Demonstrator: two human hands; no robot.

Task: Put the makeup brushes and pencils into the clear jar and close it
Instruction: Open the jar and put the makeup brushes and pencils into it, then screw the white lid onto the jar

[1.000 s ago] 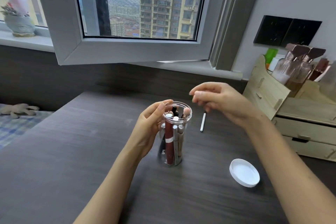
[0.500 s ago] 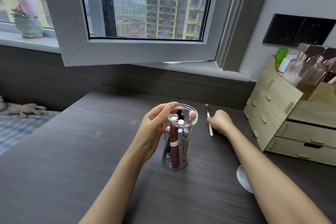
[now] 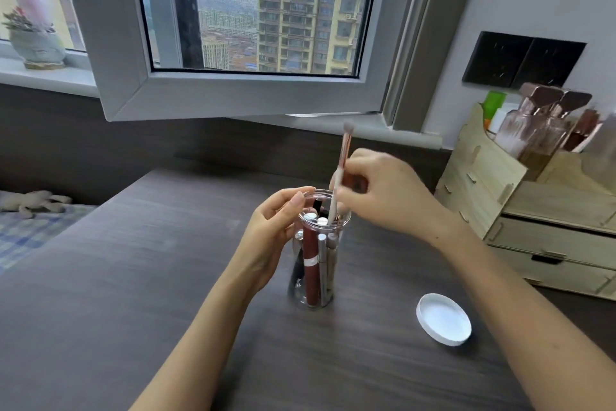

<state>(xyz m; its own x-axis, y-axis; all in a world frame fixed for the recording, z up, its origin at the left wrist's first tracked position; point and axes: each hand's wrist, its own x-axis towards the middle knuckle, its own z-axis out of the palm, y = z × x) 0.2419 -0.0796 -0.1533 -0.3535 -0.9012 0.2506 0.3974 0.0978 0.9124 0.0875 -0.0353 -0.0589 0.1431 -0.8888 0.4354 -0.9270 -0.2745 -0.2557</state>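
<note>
A clear jar (image 3: 313, 290) stands upright on the dark wooden table (image 3: 133, 277), holding several brushes, pencils and a dark red tube. My left hand (image 3: 276, 237) wraps the jar's left side near the rim. My right hand (image 3: 383, 194) pinches a thin makeup brush (image 3: 343, 157) with a white handle; its bristles point up and its lower end dips into the jar's mouth. The white lid (image 3: 443, 319) lies flat on the table to the right of the jar, underside up.
A wooden drawer organiser (image 3: 533, 227) with bottles on top stands at the right. An open window sash (image 3: 233, 90) hangs over the table's far edge. A bed with a checked cover (image 3: 30, 237) lies at the left.
My right hand reached to the brush lying behind the jar, picked it up and brought it over the jar's mouth. The left hand stayed on the jar.
</note>
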